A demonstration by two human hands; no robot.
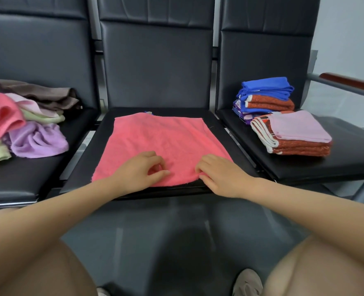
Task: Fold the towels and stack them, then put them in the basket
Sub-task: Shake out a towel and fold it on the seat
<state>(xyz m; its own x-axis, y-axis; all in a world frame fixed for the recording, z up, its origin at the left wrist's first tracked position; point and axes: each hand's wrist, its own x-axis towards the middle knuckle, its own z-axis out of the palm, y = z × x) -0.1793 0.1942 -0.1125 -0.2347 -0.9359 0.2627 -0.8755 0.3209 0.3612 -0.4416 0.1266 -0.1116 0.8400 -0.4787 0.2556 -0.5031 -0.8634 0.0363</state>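
Note:
A pink towel (161, 142) lies spread flat on the middle black seat (219, 129). My left hand (138, 169) rests on its near edge with the fingers curled onto the cloth. My right hand (217, 174) pinches the near right part of the same edge. On the left seat lies a heap of unfolded towels (27, 124) in pink, purple, green and brown. On the right seat stand two stacks of folded towels: a near one (294, 135) topped with pale pink and a far one (264, 97) topped with blue. No basket shows in view.
Three black padded seats stand in a row with tall backrests (155, 60). A wooden armrest (352, 82) juts out at the far right. My knees and a shoe (247, 283) fill the bottom over a grey floor.

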